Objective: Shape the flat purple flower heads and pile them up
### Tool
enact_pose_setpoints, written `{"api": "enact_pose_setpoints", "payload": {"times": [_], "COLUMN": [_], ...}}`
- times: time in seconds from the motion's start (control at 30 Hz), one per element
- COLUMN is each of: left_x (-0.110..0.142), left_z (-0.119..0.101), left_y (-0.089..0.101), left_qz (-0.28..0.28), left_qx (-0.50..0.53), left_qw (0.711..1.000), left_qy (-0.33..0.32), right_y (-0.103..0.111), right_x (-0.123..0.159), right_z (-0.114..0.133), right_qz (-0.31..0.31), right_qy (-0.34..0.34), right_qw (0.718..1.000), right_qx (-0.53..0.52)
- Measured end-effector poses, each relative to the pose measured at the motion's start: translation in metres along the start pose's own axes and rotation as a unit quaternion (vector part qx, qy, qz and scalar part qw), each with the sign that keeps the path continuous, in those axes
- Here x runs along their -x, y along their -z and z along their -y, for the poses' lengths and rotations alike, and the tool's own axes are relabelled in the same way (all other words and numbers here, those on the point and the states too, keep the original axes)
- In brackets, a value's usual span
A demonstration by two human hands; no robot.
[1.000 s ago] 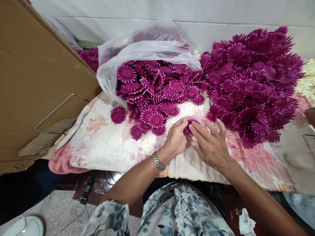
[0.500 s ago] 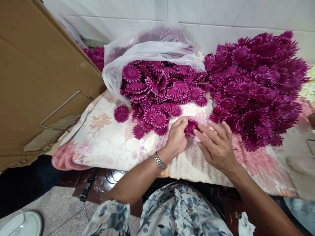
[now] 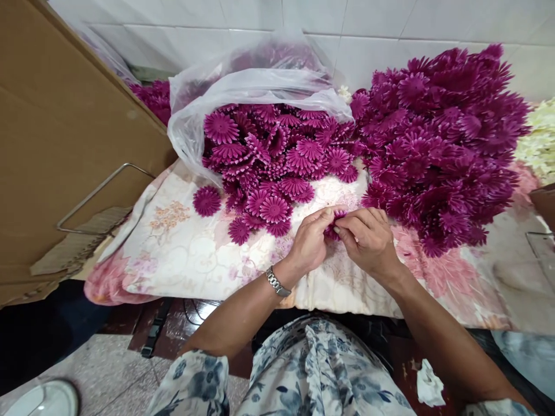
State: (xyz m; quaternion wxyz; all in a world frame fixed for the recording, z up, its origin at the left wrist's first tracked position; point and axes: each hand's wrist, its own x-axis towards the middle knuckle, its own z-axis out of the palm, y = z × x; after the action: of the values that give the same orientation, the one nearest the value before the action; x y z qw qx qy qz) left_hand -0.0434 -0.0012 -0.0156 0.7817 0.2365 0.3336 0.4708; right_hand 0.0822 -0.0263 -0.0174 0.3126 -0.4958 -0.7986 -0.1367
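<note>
Between my two hands is a small magenta artificial flower head (image 3: 333,226), partly covered by fingers. My left hand (image 3: 311,236), with a metal watch (image 3: 276,282) on its wrist, is closed on the flower head's left side. The thumb and fingers of my right hand (image 3: 368,238) are pinched together at its right side. Just beyond, loose magenta flower heads (image 3: 273,209) spill from a clear plastic bag (image 3: 191,124) onto the floral cloth (image 3: 182,260). One single flower head (image 3: 207,201) lies apart at the left.
A tall heap of magenta flowers (image 3: 437,150) stands to the right of the bag. A cardboard box (image 3: 78,133) with a bent wire (image 3: 104,190) rises on the left. Pale yellow flowers (image 3: 540,141) lie far right. White tiles (image 3: 381,23) form the wall behind.
My right hand's fingers, spread beside the flower head before, have closed into a pinch on it. The whole view has shifted slightly, with the table things moving left.
</note>
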Motion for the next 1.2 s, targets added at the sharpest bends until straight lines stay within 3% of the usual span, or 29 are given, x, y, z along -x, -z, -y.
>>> {"api": "enact_pose_setpoints", "payload": {"times": [0.17, 0.37, 0.47, 0.6, 0.73, 0.83, 0.9, 1.07, 1.2], "left_x": [0.001, 0.002, 0.0, -0.001, 0.001, 0.004, 0.004, 0.003, 0.001], "left_z": [0.0, -0.004, -0.005, -0.007, -0.011, -0.013, -0.013, -0.009, -0.005], "left_y": [-0.002, -0.001, 0.002, 0.003, -0.001, -0.006, -0.008, -0.007, -0.002], "left_qz": [0.007, -0.006, -0.007, -0.019, -0.002, 0.001, 0.001, 0.029, 0.016], "left_qx": [-0.014, -0.024, -0.041, -0.052, -0.059, -0.051, -0.031, 0.017, 0.031], "left_qw": [1.0, 1.0, 0.999, 0.998, 0.997, 0.997, 0.997, 0.996, 0.996], "left_qy": [-0.026, 0.0, 0.006, 0.012, 0.042, 0.057, 0.066, 0.079, 0.077], "right_y": [0.003, 0.008, 0.018, 0.05, 0.086, 0.096, 0.095, 0.091, 0.099], "right_x": [0.001, 0.0, -0.002, -0.01, -0.021, -0.022, -0.018, -0.005, -0.007], "right_z": [-0.002, -0.004, -0.008, -0.041, -0.109, -0.152, -0.165, -0.164, -0.162], "right_qz": [-0.022, -0.054, -0.074, -0.137, -0.204, -0.116, -0.064, -0.046, 0.029], "right_qy": [-0.045, -0.141, -0.173, -0.135, -0.16, -0.204, -0.204, -0.197, -0.265], "right_qw": [0.997, 0.969, 0.96, 0.98, 0.951, 0.949, 0.952, 0.942, 0.929], "right_qx": [-0.063, -0.197, -0.209, -0.053, 0.166, 0.212, 0.219, 0.269, 0.256]}}
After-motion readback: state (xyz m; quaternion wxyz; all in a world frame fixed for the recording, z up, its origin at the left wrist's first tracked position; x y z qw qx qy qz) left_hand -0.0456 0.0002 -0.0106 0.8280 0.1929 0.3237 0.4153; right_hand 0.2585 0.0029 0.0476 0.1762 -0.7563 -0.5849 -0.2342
